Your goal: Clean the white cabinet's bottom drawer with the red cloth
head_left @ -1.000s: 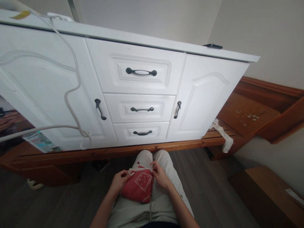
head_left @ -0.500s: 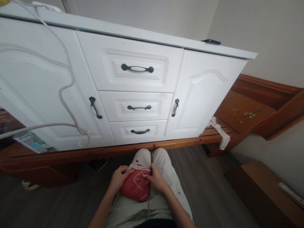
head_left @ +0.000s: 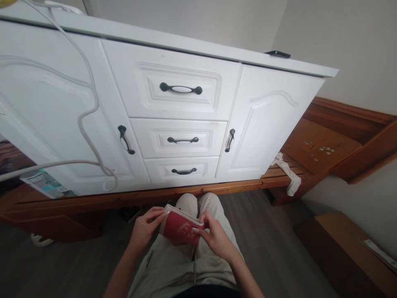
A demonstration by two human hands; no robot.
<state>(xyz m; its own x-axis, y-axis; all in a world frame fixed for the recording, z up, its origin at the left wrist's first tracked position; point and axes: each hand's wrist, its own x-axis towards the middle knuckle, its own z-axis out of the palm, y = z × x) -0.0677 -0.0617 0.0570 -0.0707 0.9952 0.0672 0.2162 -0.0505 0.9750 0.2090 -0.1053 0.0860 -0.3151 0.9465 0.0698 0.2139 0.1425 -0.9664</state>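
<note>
A red cloth piece (head_left: 180, 227) with a pale edge and a light printed patch is held up over my lap. My left hand (head_left: 148, 223) pinches its upper left corner between thumb and fingers. At the upper right corner, my right hand (head_left: 212, 234) grips the edge, its thumb lying on the red face. The pale top edge runs between the two hands, sloping down to the right. Below the cloth are my light trousers (head_left: 173, 265).
A white cabinet (head_left: 182, 107) with dark-handled drawers stands ahead on a wooden bench frame (head_left: 192, 190). A pale cable (head_left: 89, 140) hangs across its left side. A white cloth (head_left: 291, 178) lies at the right; a cardboard box (head_left: 344, 248) sits on the floor.
Both hands have moved slightly apart, raising and stretching the top edge of the red cloth. It hung lower and more bunched on my lap before.
</note>
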